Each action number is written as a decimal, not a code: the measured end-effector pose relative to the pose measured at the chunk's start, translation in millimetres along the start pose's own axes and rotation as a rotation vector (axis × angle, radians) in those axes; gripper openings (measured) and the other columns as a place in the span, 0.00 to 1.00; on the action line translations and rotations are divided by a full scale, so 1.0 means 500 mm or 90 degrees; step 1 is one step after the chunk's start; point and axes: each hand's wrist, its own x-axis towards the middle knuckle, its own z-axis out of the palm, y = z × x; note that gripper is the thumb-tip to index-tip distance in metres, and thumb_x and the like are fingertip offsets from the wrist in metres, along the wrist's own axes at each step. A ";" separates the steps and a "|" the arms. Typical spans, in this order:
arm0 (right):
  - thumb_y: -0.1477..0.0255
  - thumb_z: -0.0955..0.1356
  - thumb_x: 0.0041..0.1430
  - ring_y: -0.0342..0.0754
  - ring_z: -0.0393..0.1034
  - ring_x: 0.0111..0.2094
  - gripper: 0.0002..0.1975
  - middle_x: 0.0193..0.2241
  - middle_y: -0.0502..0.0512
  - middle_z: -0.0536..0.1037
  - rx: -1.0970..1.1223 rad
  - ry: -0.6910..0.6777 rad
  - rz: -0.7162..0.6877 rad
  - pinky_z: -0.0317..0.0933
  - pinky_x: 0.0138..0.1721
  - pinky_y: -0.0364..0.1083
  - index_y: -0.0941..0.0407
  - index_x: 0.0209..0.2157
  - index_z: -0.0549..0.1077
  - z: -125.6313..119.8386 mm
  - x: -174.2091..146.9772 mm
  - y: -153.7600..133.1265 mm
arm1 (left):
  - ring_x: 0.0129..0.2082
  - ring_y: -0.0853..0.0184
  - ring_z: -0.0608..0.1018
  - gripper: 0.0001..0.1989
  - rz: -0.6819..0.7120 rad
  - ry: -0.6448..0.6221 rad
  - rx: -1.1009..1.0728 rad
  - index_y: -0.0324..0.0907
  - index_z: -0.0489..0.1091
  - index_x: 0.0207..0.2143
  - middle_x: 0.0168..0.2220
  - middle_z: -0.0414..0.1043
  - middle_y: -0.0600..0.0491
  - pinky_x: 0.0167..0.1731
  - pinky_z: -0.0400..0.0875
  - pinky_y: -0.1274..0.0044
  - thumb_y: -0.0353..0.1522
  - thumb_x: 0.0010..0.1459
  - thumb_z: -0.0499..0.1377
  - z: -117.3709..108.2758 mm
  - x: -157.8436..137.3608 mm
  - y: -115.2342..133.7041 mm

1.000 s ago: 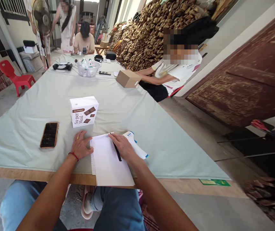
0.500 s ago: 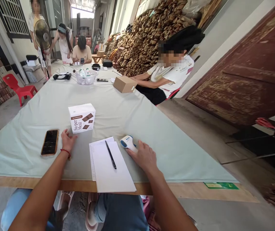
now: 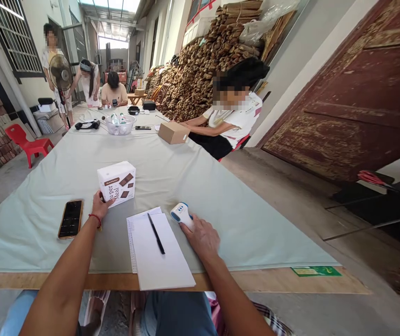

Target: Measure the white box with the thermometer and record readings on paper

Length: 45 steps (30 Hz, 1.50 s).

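My left hand [image 3: 101, 206] has its thumb on the front of a white "Su-per Meal" box [image 3: 117, 183] and its fingers around the lower left edge. Brown squares are printed on the box. Under my right hand [image 3: 203, 234], thumb and fingers close around the handle of a white and blue infrared thermometer [image 3: 180, 213], which lies on the tablecloth. Between the hands are sheets of white paper [image 3: 164, 270] with a black pen [image 3: 156, 234] on top. A smartphone [image 3: 70, 218] in an orange-edged case lies left of my left hand.
Farther along the cloth-covered table [image 3: 242, 233] stand a cardboard box [image 3: 173, 133], a clear basin [image 3: 119, 127] with bottles and a dark phone [image 3: 143, 128]. One person [image 3: 235, 116] sits at the right; others are at the far end near a fan [image 3: 60, 73]. A red chair [image 3: 31, 144] stands left.
My left hand has moved from in front of the white box onto its lower left edge and closed there. My right hand has closed more around the thermometer's handle. The view has shifted slightly.
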 end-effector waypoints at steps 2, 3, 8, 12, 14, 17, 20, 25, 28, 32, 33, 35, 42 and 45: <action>0.61 0.65 0.62 0.56 0.70 0.43 0.22 0.42 0.63 0.78 0.006 -0.002 0.000 0.56 0.40 0.48 0.59 0.53 0.68 -0.001 0.000 -0.001 | 0.47 0.58 0.75 0.30 -0.027 -0.035 -0.042 0.38 0.70 0.44 0.46 0.75 0.44 0.48 0.68 0.66 0.42 0.39 0.72 -0.002 -0.018 0.014; 0.61 0.66 0.62 0.56 0.70 0.43 0.22 0.42 0.63 0.78 0.009 -0.003 0.000 0.57 0.40 0.49 0.59 0.53 0.68 -0.002 0.000 -0.002 | 0.46 0.58 0.76 0.29 -0.039 -0.052 -0.058 0.38 0.71 0.43 0.45 0.76 0.44 0.48 0.69 0.67 0.44 0.41 0.70 -0.002 -0.027 0.021; 0.61 0.65 0.62 0.57 0.70 0.45 0.23 0.42 0.63 0.77 0.053 -0.014 0.013 0.58 0.42 0.50 0.59 0.54 0.68 -0.004 0.000 0.000 | 0.45 0.55 0.77 0.32 -0.066 -0.096 -0.074 0.37 0.73 0.44 0.42 0.78 0.45 0.47 0.69 0.66 0.55 0.50 0.60 -0.007 -0.080 0.032; 0.59 0.65 0.59 0.58 0.69 0.46 0.23 0.43 0.63 0.77 0.220 -0.045 0.083 0.59 0.42 0.51 0.57 0.51 0.71 -0.007 0.009 0.002 | 0.47 0.55 0.75 0.30 0.029 -0.066 0.042 0.39 0.73 0.46 0.45 0.76 0.45 0.49 0.67 0.65 0.54 0.58 0.52 -0.008 -0.116 0.021; 0.56 0.66 0.56 0.57 0.70 0.43 0.23 0.42 0.61 0.78 0.384 -0.035 0.166 0.60 0.41 0.51 0.55 0.48 0.72 -0.015 0.011 -0.011 | 0.49 0.55 0.74 0.27 0.084 -0.039 0.091 0.41 0.71 0.49 0.48 0.75 0.45 0.51 0.66 0.64 0.51 0.61 0.51 -0.004 -0.130 0.018; 0.51 0.68 0.49 0.51 0.69 0.35 0.25 0.34 0.54 0.77 0.715 0.039 0.246 0.62 0.37 0.49 0.55 0.42 0.73 -0.042 0.001 -0.059 | 0.52 0.56 0.72 0.24 0.135 -0.019 0.115 0.42 0.68 0.53 0.51 0.72 0.45 0.53 0.64 0.64 0.47 0.63 0.50 0.001 -0.141 0.014; 0.49 0.71 0.47 0.45 0.65 0.26 0.22 0.23 0.48 0.72 1.049 -0.050 0.228 0.60 0.29 0.45 0.55 0.31 0.71 -0.091 -0.021 -0.137 | 0.53 0.57 0.72 0.24 0.131 -0.012 0.121 0.42 0.66 0.55 0.52 0.71 0.45 0.54 0.64 0.65 0.46 0.62 0.52 0.003 -0.144 0.009; 0.59 0.74 0.44 0.41 0.60 0.22 0.16 0.21 0.46 0.70 1.226 -0.188 0.182 0.56 0.24 0.42 0.54 0.27 0.69 -0.165 -0.045 -0.272 | 0.49 0.58 0.73 0.22 0.110 -0.006 0.149 0.43 0.69 0.50 0.47 0.73 0.47 0.51 0.65 0.67 0.46 0.60 0.54 0.000 -0.141 0.007; 0.62 0.73 0.45 0.40 0.60 0.22 0.13 0.20 0.44 0.69 1.223 -0.233 0.141 0.56 0.25 0.42 0.54 0.26 0.67 -0.175 -0.043 -0.329 | 0.46 0.58 0.73 0.20 0.120 -0.009 0.149 0.43 0.70 0.47 0.43 0.74 0.48 0.49 0.65 0.67 0.46 0.60 0.54 0.000 -0.142 0.010; 0.61 0.71 0.47 0.40 0.57 0.20 0.13 0.17 0.43 0.67 1.137 -0.220 0.115 0.53 0.24 0.42 0.54 0.25 0.66 -0.156 -0.031 -0.369 | 0.45 0.58 0.72 0.20 0.113 -0.015 0.142 0.43 0.71 0.47 0.42 0.72 0.47 0.48 0.66 0.67 0.46 0.59 0.55 -0.001 -0.142 0.013; 0.60 0.71 0.47 0.40 0.56 0.19 0.13 0.17 0.43 0.66 1.113 -0.209 0.123 0.53 0.24 0.42 0.54 0.25 0.66 -0.149 -0.027 -0.374 | 0.44 0.58 0.72 0.20 0.111 -0.020 0.143 0.43 0.71 0.47 0.41 0.72 0.48 0.47 0.66 0.67 0.45 0.59 0.55 -0.001 -0.142 0.012; 0.58 0.71 0.46 0.41 0.56 0.19 0.16 0.16 0.43 0.66 1.082 -0.205 0.139 0.52 0.23 0.42 0.54 0.24 0.65 -0.138 -0.021 -0.380 | 0.43 0.58 0.72 0.18 0.113 -0.029 0.146 0.44 0.72 0.46 0.39 0.72 0.49 0.46 0.67 0.67 0.44 0.58 0.57 -0.001 -0.142 0.012; 0.52 0.72 0.44 0.41 0.58 0.19 0.21 0.16 0.44 0.66 1.081 -0.229 0.144 0.54 0.23 0.43 0.54 0.23 0.65 -0.123 -0.007 -0.385 | 0.44 0.58 0.72 0.19 0.116 -0.034 0.142 0.43 0.71 0.48 0.41 0.71 0.48 0.46 0.67 0.67 0.43 0.58 0.57 0.003 -0.146 0.006; 0.53 0.72 0.45 0.40 0.57 0.19 0.20 0.15 0.44 0.65 1.060 -0.226 0.148 0.53 0.23 0.43 0.54 0.21 0.65 -0.129 -0.004 -0.385 | 0.45 0.58 0.72 0.21 0.116 -0.041 0.122 0.44 0.70 0.49 0.41 0.71 0.48 0.47 0.67 0.67 0.45 0.59 0.57 0.003 -0.147 0.003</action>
